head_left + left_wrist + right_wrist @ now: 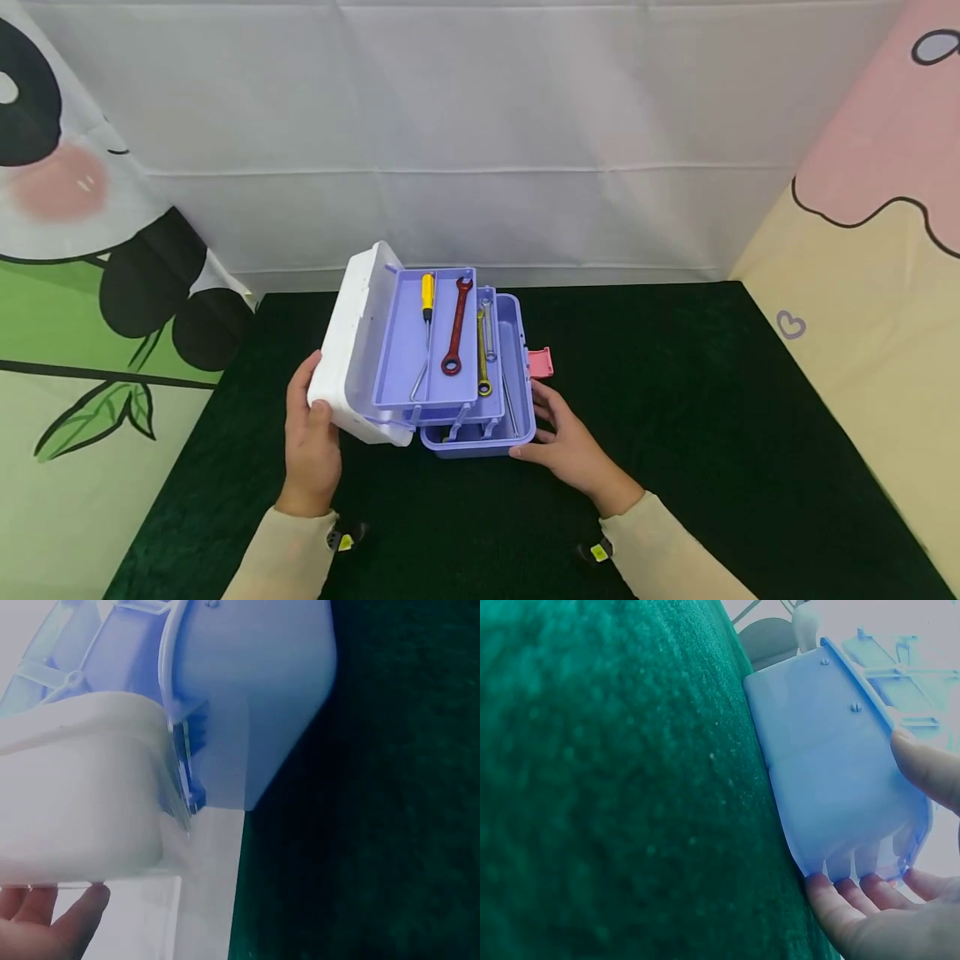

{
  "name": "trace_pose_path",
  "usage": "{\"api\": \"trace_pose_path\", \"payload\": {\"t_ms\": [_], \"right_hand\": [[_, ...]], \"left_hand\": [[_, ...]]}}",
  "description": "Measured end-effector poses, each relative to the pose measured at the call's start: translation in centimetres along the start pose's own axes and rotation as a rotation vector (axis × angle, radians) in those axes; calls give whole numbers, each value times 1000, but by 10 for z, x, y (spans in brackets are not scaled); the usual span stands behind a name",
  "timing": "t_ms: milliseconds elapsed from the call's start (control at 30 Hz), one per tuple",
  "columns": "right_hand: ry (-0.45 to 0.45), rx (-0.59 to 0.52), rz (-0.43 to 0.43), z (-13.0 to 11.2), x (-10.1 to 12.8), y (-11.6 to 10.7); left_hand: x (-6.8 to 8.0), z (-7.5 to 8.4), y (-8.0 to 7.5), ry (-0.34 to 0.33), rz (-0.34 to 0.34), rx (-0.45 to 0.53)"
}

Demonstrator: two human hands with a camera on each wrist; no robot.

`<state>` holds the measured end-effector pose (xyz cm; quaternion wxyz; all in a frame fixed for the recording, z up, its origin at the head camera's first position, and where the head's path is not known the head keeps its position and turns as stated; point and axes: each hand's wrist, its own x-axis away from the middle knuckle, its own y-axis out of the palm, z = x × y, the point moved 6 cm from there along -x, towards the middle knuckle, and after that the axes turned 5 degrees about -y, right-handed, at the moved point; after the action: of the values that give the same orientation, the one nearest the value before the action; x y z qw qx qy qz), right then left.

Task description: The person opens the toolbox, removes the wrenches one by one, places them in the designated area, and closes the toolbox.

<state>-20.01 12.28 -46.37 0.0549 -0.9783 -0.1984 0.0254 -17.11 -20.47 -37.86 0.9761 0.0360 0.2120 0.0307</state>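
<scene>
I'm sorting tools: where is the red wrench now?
In the head view, the red wrench lies in the top tray of the open toolbox, right of the yellow-handled tool and left of the gold wrench.

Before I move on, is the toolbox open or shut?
The toolbox is open: its white lid is swung left, exposing purple trays with wrenches.
</scene>
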Motion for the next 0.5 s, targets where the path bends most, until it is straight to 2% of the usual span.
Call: {"api": "trace_pose_path", "payload": {"t_ms": [100, 233, 333, 500], "right_hand": [[7, 3, 14, -2, 5, 0], [16, 13, 33, -6, 13, -1], [16, 16, 38, -7, 18, -1], [12, 5, 38, -8, 26, 0]], "left_hand": [[5, -2, -5, -72, 29, 25], [13, -4, -9, -185, 21, 36], [20, -6, -13, -245, 18, 35], [32, -13, -20, -330, 21, 114]]}}
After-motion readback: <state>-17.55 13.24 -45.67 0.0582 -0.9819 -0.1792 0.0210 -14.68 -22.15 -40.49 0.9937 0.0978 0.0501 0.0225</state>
